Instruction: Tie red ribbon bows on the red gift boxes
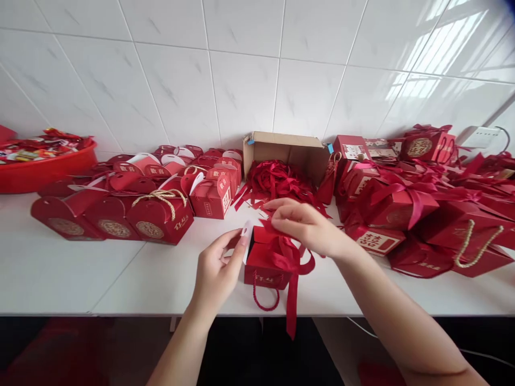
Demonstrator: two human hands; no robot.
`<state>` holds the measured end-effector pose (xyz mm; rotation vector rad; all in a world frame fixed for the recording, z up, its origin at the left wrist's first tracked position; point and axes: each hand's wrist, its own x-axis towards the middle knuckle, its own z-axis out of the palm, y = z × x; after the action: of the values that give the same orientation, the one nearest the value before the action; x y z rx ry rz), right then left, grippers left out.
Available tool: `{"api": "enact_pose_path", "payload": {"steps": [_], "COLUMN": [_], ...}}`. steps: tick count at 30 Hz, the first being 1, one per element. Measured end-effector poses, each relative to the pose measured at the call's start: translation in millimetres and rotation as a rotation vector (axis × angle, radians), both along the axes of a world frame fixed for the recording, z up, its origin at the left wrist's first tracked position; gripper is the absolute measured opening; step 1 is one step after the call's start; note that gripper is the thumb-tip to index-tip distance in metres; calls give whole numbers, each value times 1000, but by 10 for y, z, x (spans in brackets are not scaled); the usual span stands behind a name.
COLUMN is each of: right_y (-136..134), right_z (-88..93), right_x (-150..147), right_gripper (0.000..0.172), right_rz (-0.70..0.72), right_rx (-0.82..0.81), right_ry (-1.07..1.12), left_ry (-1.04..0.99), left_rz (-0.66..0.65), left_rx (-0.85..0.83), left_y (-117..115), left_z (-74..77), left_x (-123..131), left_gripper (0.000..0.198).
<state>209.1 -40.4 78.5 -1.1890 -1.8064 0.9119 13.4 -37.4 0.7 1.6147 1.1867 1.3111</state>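
Note:
A small red gift box (263,271) stands at the table's front edge, its top unfolded so the red inside shows. My left hand (219,265) pinches its left flap (244,230), white on the inner side, between thumb and fingers. Over the box's far right side, my right hand (303,225) has its fingers closed at a red flap; the exact grip is partly hidden. A red ribbon bow (287,254) hangs on the box's right side, one tail dropping past the table edge. From the front dangles a red cord handle (265,306).
A cardboard carton (287,138) full of red ribbons lies behind the box. Closed gift boxes (161,214) stand in rows at left. Ribboned boxes (402,206) are piled at right. A red basin (48,169) of wrapped sweets sits far left, a white power strip (480,136) far right.

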Motion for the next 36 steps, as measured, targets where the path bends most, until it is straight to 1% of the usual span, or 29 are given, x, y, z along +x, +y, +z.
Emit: {"api": "enact_pose_path", "payload": {"steps": [3,6,11,15,20,23,25,30,32,34,35,36], "right_y": [104,145,192,242,277,261,247,221,177,91,33,-31], "right_z": [-171,-241,-242,-249,-245,-219,-207,-228,-249,-275,-292,-313], "right_x": [-129,-184,-218,-262,-315,-330,-337,-298,-220,-99,-26,50], "right_gripper": [20,22,27,22,19,20,21,18,20,25,27,28], "right_rz": [18,44,54,24,27,46,43,-30,-100,-208,-261,-307], "right_rx": [-95,-115,-123,-102,-74,-57,-37,30,100,194,237,271], "right_ry": [-131,-178,-152,-172,-220,-227,-238,-275,-254,-218,-200,-186], "left_ry": [-20,-21,-37,-25,-19,19,82,298,393,526,607,686], "left_rz": [-22,-19,-22,-47,-35,-39,-45,-20,-26,-32,-8,43], "left_rx": [-37,-58,-68,-35,44,66,68,71,53,53,67,86], "left_y": [-7,-12,-21,-18,-13,-18,-20,-4,25,79,115,154], "left_z": [-1,5,-14,-32,-35,-35,-36,-55,-90,-148,-182,-218], "left_x": [-8,-7,-6,-8,-10,-31,-58,-150,-209,-313,-388,-477], "left_gripper": [38,40,41,37,43,35,34,47,50,51,52,54]}}
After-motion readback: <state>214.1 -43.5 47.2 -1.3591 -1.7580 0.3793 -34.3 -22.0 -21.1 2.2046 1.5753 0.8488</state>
